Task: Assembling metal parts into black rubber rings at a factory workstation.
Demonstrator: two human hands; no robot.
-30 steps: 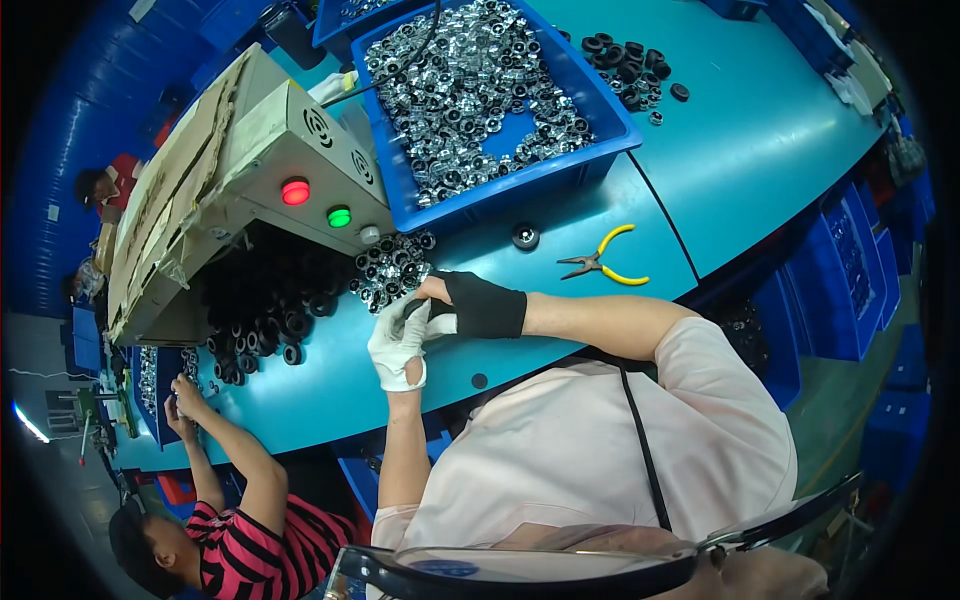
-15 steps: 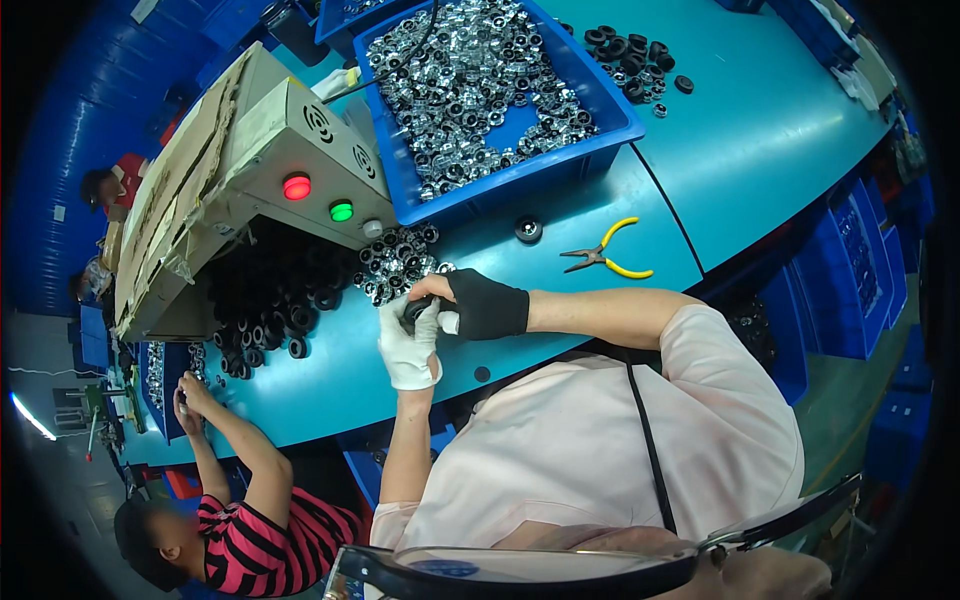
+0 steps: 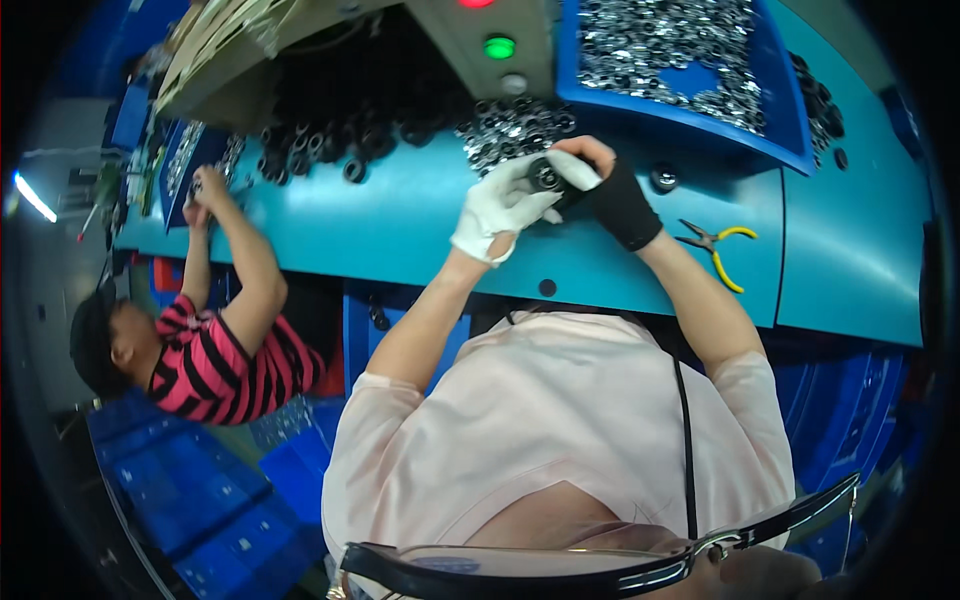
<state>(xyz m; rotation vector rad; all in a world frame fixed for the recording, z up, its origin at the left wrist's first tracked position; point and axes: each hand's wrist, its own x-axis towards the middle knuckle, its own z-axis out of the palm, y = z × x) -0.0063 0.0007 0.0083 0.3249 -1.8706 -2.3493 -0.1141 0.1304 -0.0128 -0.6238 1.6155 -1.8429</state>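
Note:
My left hand (image 3: 494, 212), in a white glove, is closed round a small black wheel (image 3: 546, 176) with a shiny hub at its centre. From the other side my right hand (image 3: 618, 196), in a black fingerless glove with a white-covered thumb, grips against the same wheel; the fingers behind it are partly hidden. Just beyond my hands lies a heap of shiny hubs (image 3: 500, 130). A single black wheel (image 3: 664, 178) lies to the right, and pliers (image 3: 712, 242) with yellow handles rest nearer me.
A blue bin (image 3: 690, 125) of shiny hubs stands at the back right. Beige machine housing (image 3: 500, 20) with lamps stands behind my hands. Black rings (image 3: 355, 168) are piled under it. At left, a co-worker (image 3: 235, 350) in a striped shirt handles parts.
The view has swung, so the table and bin sit higher and further right. My hands stay together on the wheel, whose hub face now shows.

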